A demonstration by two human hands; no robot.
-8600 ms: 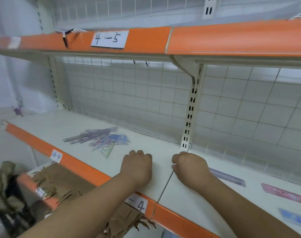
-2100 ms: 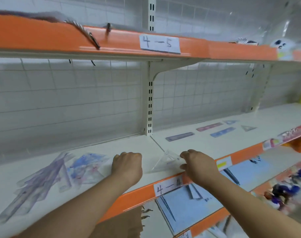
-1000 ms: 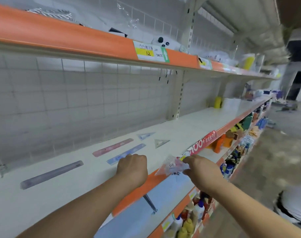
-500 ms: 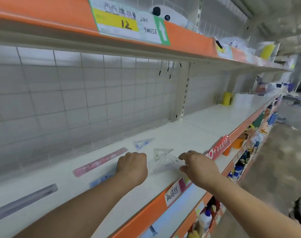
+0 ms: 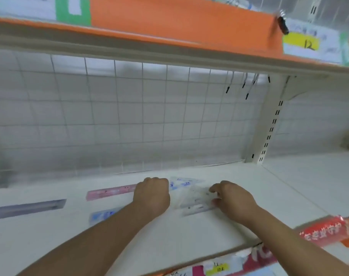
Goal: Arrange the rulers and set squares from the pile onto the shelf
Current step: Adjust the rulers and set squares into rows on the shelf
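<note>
Right hand (image 5: 232, 200) is down at the shelf (image 5: 189, 236) now, fingers and thumb pinching a clear set square (image 5: 195, 198). That's the grip holding, narrow, on the piece's right end. Left hand (image 5: 152, 196) sits as a curled fist with nothing seen in it, covering the right end of the pink ruler (image 5: 109, 192).

Take that pink ruler as the marker. The set square is right of it, just past the fist, low on the shelf. The blur hides whether it lies flat yet. A blue set square (image 5: 181, 183) sits right of the ruler too, a touch further back. It looks overlapped by the clear one, or just beside it. A blue ruler (image 5: 103, 215) lies in front of the pink one, and a grey ruler (image 5: 28, 208) is off to its left.

This looks like the placing step. The next move should be to settle the piece flat, nudge it clear of the blue one, then let go.

Room? Plenty of bare shelf further right of the pink ruler, out to the upright (image 5: 269, 126). The mesh back (image 5: 129, 116) is behind it and the shelf's front lip in front of it, so a slide right is safest.
</note>
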